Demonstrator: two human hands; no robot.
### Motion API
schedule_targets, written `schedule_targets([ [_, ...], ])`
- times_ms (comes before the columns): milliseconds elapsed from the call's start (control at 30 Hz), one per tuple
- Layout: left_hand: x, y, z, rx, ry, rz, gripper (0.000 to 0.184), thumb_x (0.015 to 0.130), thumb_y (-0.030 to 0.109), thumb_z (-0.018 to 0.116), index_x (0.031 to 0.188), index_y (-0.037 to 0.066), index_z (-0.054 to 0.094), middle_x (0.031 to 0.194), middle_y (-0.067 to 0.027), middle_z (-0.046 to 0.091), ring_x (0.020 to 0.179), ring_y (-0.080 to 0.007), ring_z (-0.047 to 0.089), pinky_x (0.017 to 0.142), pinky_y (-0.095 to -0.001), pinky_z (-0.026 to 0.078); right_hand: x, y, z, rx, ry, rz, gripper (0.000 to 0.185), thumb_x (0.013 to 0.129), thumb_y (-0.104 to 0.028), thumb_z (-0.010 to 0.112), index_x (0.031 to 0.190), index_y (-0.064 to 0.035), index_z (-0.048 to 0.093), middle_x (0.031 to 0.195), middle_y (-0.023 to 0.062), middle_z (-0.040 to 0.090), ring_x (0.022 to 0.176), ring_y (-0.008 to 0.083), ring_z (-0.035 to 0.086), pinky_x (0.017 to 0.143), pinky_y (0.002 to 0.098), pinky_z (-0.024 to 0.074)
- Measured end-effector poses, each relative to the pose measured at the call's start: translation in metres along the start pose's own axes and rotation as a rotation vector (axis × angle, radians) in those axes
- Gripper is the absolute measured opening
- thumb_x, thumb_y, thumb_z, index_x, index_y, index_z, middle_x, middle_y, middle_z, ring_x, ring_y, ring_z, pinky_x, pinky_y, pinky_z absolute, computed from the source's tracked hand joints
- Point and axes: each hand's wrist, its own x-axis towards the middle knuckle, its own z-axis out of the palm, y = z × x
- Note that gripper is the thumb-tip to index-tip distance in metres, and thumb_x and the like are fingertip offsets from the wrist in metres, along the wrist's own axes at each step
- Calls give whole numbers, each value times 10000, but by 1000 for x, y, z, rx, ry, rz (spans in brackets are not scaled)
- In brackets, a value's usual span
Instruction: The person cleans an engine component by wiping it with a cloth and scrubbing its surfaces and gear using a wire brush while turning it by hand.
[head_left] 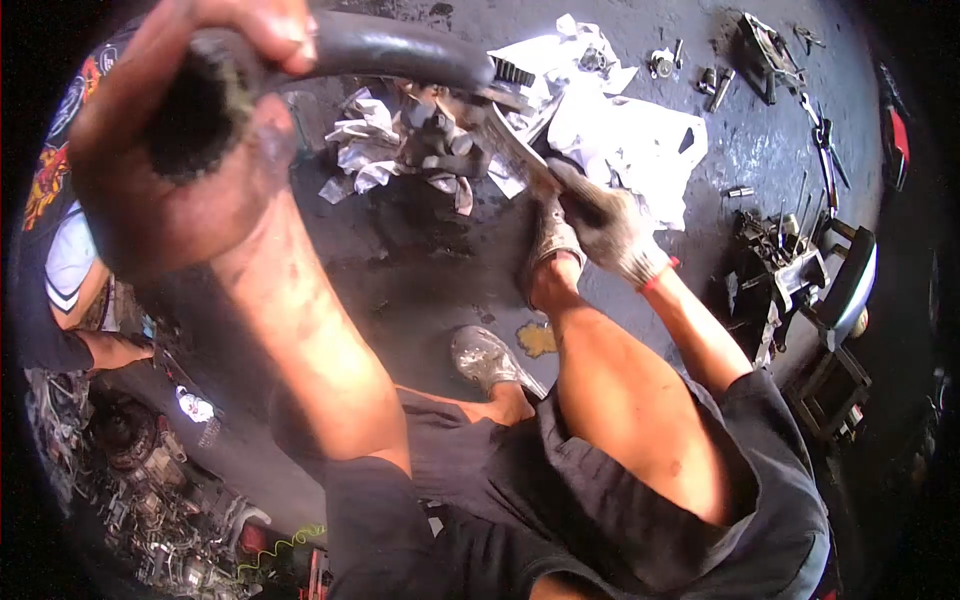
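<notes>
Black tube risk: the thick, curved black tube [395, 50] could twist or swing if the bare grip slipped; the dirt on the skin would be a likely cause.
Strip risk: the pale metal strip [515, 145] could skid toward the foot if the gloved hold gave way, since its near end comes down by the forward shoe [552, 232].
Footing risk: the white sheets [640, 140] could slide if stepped on, as they lie loose just beyond that shoe.
Black tube place: far left to far middle, raised toward the viewer, its hollow end framed by the left hand and its other end near the strip's far end; whether they join, I cannot tell.
Left hand [190, 222]: bare, fingers wrapped round the tube's left end.
Right hand [605, 215]: gloved, right of the forward shoe, fingers curled at the strip's near end; how firmly they close is hidden. The tube lies far and left of it.
Floor beyond: a grimy metal part [435, 135] among crumpled paper [365, 130], left of the sheets.
Right side: wrenches [825, 150] far right, with a cluster of metal parts [770, 250] nearer.
Left side: a co-worker's hand [125, 350], and engine parts [150, 500] nearer.
</notes>
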Motion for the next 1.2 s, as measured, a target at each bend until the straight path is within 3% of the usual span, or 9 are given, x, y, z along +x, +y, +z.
schedule_targets([
  [133, 16, 15, -6, 106, -128, -87, 297, 776, -47, 755, 1050, -54, 642, 1011, -196, 669, 947, -311, 649, 918, -476, 527, 28, 9, 12, 20, -2, -34, 482, 940, -63, 664, 1413, -132, 604, 1020, 222, 717, 836, 330, 735, 778, 413, 556],
  [467, 30, -1, 16, 70, 41, -16, 313, 798, 105, 809, 989, -89, 654, 923, -195, 683, 864, -301, 671, 820, -443, 564, 48, 6, 12, -187, -159, 27, 519, 955, -136, 645, 1464, -163, 546, 1028, 225, 701, 879, 414, 704, 768, 454, 565],
  [567, 4, -29, 6, -168, 170, 164, 723, 661, -227, 655, 1356, -193, 457, 1027, -357, 638, 864, -370, 646, 761, -516, 565, 10, 20, 10, -51, -82, -61, 544, 945, -82, 633, 1474, -159, 532, 1015, 201, 705, 861, 397, 701, 751, 439, 559],
  [767, 10, -32, -38, -75, -95, 84, 563, 670, -189, 654, 1212, -204, 504, 985, -357, 620, 856, -405, 632, 814, -557, 543, 53, -4, 7, -298, -170, -3, 656, 876, -13, 646, 1497, -165, 498, 888, 175, 672, 803, 379, 680, 720, 474, 537],
  [900, -17, -46, -23, -97, 148, 13, 236, 830, -72, 495, 1039, -161, 559, 937, -316, 614, 809, -372, 613, 839, -549, 523, 6, 21, 19, -58, -65, 4, 655, 900, -16, 624, 1515, -189, 481, 883, 196, 675, 806, 412, 678, 735, 470, 541],
  [933, -15, -44, -24, -151, 185, -16, 214, 856, -35, 462, 999, -153, 570, 916, -308, 612, 800, -361, 609, 845, -542, 517, -5, 15, -6, -83, -267, 160, 800, 825, -49, 698, 1555, -196, 405, 1072, 218, 685, 985, 392, 686, 818, 465, 552],
  [1000, -12, -41, -25, -261, 264, -69, 262, 908, 37, 397, 917, -137, 592, 872, -292, 609, 784, -339, 602, 857, -527, 505, -32, 38, -14, -224, -193, 17, 662, 916, -37, 647, 1536, -178, 460, 839, 184, 672, 781, 405, 687, 742, 458, 551],
  [1100, -6, -39, -23, -297, 310, -184, 286, 902, 97, 421, 907, -125, 602, 831, -268, 605, 793, -336, 601, 883, -527, 493, -8, 2, -10, -175, -159, 138, 647, 916, -47, 656, 1525, -167, 472, 889, 181, 675, 825, 398, 686, 754, 458, 548],
  [1200, -5, -33, -10, -174, 349, -209, 383, 926, 197, 378, 904, -102, 616, 813, -247, 600, 787, -330, 589, 895, -526, 475, 43, 22, 46, -188, -99, 4, 714, 849, -7, 664, 1519, -156, 467, 1016, 178, 650, 937, 385, 664, 784, 455, 540],
])
